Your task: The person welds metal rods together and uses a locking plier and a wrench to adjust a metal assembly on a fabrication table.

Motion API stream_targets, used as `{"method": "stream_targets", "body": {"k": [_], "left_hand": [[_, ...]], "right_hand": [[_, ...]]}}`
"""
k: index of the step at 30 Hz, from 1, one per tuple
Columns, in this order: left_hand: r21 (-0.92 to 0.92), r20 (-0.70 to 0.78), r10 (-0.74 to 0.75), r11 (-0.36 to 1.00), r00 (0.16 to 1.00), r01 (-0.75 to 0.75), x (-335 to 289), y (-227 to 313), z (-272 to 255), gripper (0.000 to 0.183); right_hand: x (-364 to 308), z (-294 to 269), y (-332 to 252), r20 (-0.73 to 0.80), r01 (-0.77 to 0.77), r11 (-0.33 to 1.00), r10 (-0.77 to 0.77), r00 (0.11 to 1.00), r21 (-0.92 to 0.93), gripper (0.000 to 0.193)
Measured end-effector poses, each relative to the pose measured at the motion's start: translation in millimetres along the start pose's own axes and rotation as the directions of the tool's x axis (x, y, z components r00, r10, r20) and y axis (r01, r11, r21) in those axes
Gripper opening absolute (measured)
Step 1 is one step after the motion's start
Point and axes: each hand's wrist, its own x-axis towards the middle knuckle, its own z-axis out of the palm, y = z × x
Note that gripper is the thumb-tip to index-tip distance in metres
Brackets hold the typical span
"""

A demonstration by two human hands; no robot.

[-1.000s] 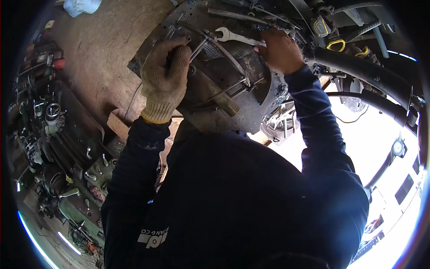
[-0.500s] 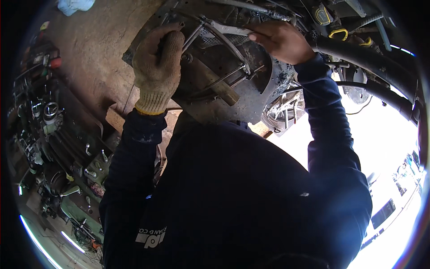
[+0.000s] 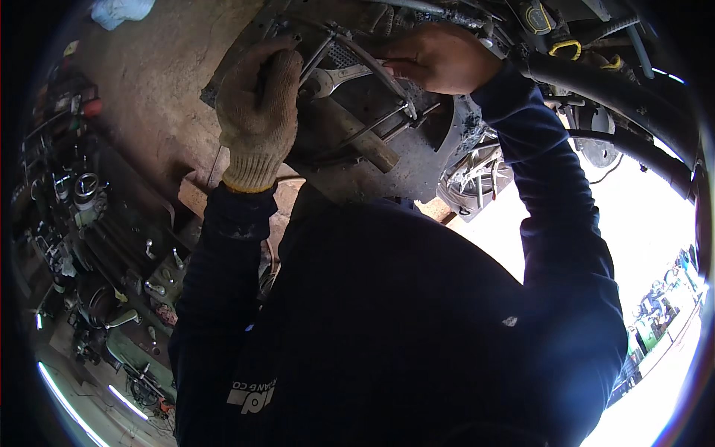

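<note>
My right hand (image 3: 439,59), bare, is closed round the handle end of a steel wrench (image 3: 346,74). The wrench runs left from my fingers, beneath a slanting rod, and its broad head lies close to my left glove. My left hand (image 3: 257,112), in a worn knit work glove, is curled at the left side of a frame of thin metal rods (image 3: 376,65). What its fingers grip is hidden. Under the frame are a dark metal plate (image 3: 335,179) and a short flat bar (image 3: 365,141) lying slantwise.
A thick dark pipe (image 3: 611,100) crosses the upper right, near a tape measure (image 3: 538,18) and a yellow hook-like loop (image 3: 565,49). Machinery with cranks and a handwheel (image 3: 86,186) stands at left. Brown floor (image 3: 164,74) shows at the upper left, with a pale blue bundle (image 3: 121,11).
My right hand has moved left and slightly down, bringing the wrench from above the slanting rod to below it, its head now near my left glove. The left hand has hardly shifted.
</note>
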Motion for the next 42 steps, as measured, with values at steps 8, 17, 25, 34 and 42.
{"method": "stream_targets", "body": {"k": [8,17,25,34,42], "left_hand": [[-0.078,-0.006,-0.075,0.994,0.997,0.074,0.9,3.8,1.2,0.019],[-0.208,0.034,-0.188,0.959,0.982,0.191,1.6,9.5,4.0,0.02],[-0.153,-0.004,-0.128,0.98,0.992,0.126,-2.6,6.2,1.0,0.021],[-0.032,0.014,-0.015,0.999,1.0,0.015,0.7,5.0,-0.6,0.019],[-0.079,0.015,-0.04,0.996,0.999,0.041,0.5,4.5,0.5,0.018]], "right_hand": [[27.0,-14.9,-12.1,0.161,0.0,0.991,0.022,0.987,-0.136,0.027],[132.7,0.4,58.5,0.057,0.356,0.773,-0.385,0.921,-0.525,0.031],[62.1,-50.0,35.6,-0.025,0.193,0.943,-0.207,0.978,-0.271,0.031],[6.6,-14.9,-6.5,-0.296,-0.103,0.889,-0.037,0.954,-0.446,0.033],[-9.2,19.2,-24.4,-0.337,-0.24,0.932,0.142,0.931,-0.271,0.03]]}}
